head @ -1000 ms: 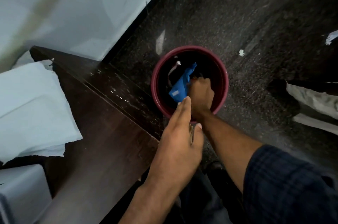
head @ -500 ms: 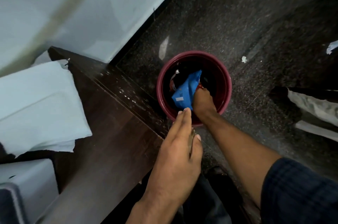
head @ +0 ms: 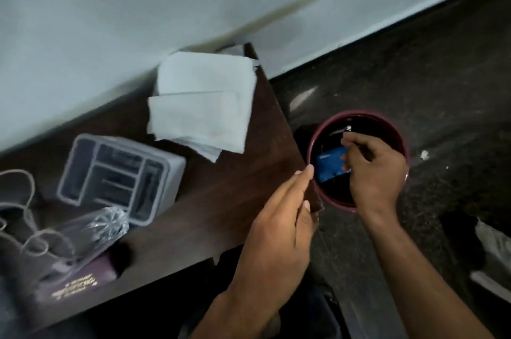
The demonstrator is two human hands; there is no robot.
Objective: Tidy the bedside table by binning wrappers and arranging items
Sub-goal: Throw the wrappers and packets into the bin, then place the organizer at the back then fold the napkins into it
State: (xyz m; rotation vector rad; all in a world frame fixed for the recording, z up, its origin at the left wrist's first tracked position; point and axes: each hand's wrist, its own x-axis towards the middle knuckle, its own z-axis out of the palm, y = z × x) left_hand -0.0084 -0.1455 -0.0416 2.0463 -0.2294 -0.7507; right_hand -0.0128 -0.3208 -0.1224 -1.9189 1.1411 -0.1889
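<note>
Head view: I am binning a wrapper. My right hand [head: 372, 172] is hovering over the maroon bin [head: 326, 139], fingers loosely curled, seemingly empty. The blue wrapper [head: 330, 164], crumpled and glossy, is lying inside at nine o'clock. My left hand [head: 279, 230], fingers pressed together, is empty. Next, I judge, arranging the table [head: 221, 200] items.

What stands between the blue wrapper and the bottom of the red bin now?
Nothing visible does. The blue wrapper is already inside the red bin, below its rim, beside the right hand. The bin's bottom is too dark to see.
</note>
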